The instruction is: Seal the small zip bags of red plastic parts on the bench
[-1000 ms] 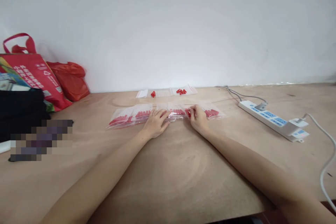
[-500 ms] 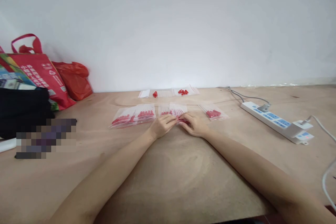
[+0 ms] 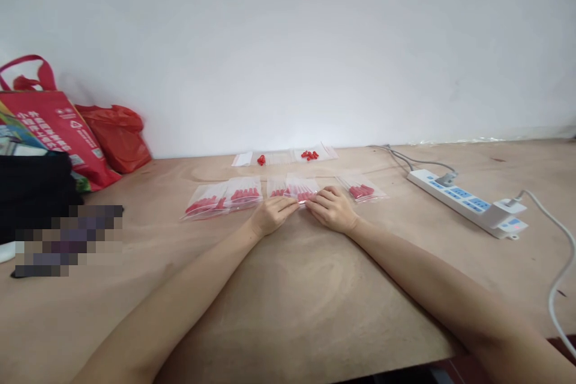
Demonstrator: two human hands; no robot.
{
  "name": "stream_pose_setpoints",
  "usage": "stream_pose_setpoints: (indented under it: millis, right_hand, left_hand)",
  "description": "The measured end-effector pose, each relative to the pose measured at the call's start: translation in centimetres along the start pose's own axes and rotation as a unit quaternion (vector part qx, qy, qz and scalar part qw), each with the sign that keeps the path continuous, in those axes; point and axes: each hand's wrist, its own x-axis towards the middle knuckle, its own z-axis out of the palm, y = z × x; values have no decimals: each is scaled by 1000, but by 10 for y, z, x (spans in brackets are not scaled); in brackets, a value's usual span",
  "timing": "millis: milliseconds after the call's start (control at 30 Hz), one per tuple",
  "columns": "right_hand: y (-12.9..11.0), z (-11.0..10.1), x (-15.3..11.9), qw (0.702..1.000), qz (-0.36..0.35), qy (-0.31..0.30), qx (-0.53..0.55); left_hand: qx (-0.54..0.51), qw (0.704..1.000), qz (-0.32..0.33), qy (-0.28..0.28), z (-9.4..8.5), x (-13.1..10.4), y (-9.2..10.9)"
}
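Note:
A clear zip bag of red pieces lies between my two hands at the table's middle. My left hand has its fingers closed at the near left corner of this bag. At the near right corner, the bent fingers of my right hand press together on the bag's edge. Another bag lies partly under it on the left. Further left are two overlapping bags with red pieces, and one more bag lies right of my right hand.
Behind, near the wall, lie bags with small red parts. A white power strip with grey and white cables is on the right. A red shopping bag, a red plastic bag and black cloth stand left.
My right hand has turned flatter, with its fingers now over the bag's near edge. The bag between my hands lies flatter and shows more of its red pieces. The view has shifted slightly.

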Motion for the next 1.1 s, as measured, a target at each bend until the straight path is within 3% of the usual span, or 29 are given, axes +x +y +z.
stream_pose_setpoints:
  millis: [433,733,967,1100]
  right_hand:
    - [-4,9,1,1000,-18,3,-19]
    - [-3,8,1,1000,9,-6,-10]
    - [-5,11,7,1000,2,0,-23]
    - [-5,14,9,999,-4,9,-34]
  left_hand:
    - [-26,999,-44,12,1,-1,-1]
    - [5,999,18,-26,1,-2,-7]
    - [3,1000,-6,-14,7,0,-7]
    - [-1,998,-61,-4,7,-2,-6]
